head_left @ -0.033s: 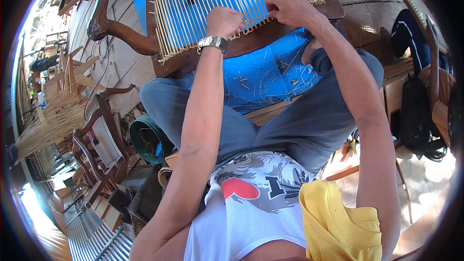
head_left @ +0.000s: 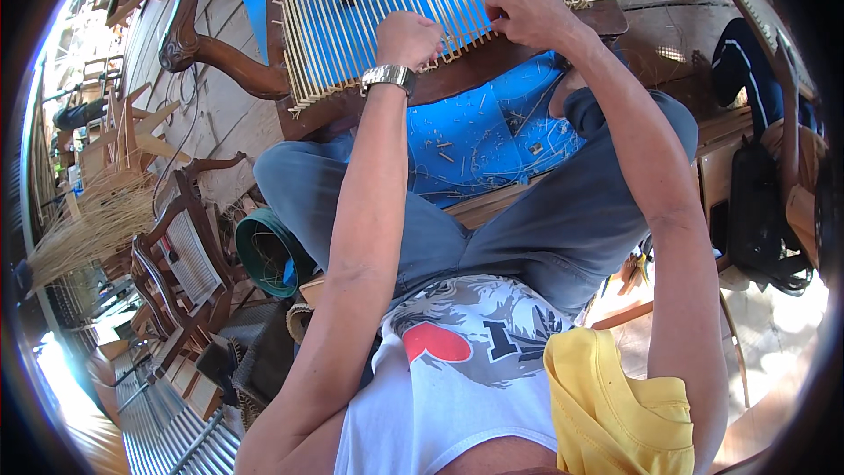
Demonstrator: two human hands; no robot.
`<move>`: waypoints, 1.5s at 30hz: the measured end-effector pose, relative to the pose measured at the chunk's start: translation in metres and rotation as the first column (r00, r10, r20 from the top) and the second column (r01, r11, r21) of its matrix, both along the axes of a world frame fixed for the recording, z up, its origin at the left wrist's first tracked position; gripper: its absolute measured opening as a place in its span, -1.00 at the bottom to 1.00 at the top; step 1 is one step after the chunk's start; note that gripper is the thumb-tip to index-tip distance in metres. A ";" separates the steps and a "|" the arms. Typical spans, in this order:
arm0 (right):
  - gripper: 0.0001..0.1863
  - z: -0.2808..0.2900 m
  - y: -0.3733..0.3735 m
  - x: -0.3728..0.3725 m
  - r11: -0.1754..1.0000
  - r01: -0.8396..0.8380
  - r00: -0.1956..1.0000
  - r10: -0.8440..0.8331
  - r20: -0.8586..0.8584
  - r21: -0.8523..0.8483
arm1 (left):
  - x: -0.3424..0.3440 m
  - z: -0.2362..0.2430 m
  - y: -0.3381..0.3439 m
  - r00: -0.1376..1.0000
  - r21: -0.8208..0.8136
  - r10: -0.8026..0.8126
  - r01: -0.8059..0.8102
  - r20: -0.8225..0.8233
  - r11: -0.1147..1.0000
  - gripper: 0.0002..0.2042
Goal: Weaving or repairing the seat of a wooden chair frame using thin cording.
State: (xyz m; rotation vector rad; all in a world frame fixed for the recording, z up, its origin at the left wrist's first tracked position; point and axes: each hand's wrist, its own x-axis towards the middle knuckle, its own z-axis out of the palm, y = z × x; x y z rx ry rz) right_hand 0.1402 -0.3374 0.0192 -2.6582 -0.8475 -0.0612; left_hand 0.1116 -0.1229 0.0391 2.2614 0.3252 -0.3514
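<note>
A dark brown carved chair frame [head_left: 290, 119] lies before my knees at the top of the view, strung with many pale parallel cane strands [head_left: 325, 44]. My left hand [head_left: 409, 40], with a metal watch [head_left: 387, 79] at the wrist, is closed over the strands at the frame's near edge. To its right, my right hand [head_left: 530, 16] is curled over the same near edge, thumb and forefinger pinched together. What either hand grips, if anything, is hidden by the fingers or too thin to tell.
Under the frame spreads a blue sheet [head_left: 457, 145] littered with cane scraps. A green bucket [head_left: 264, 251] stands at left by my leg, near another wooden chair [head_left: 189, 251] and loose cane bundles [head_left: 97, 220]. A black bag [head_left: 760, 211] is at right.
</note>
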 end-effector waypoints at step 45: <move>-0.91 -0.004 0.001 0.001 0.998 -0.017 1.000 0.016 -0.012 -0.066 | -0.007 -0.007 0.020 0.966 -0.382 0.168 -0.233 -0.195 0.894 -0.85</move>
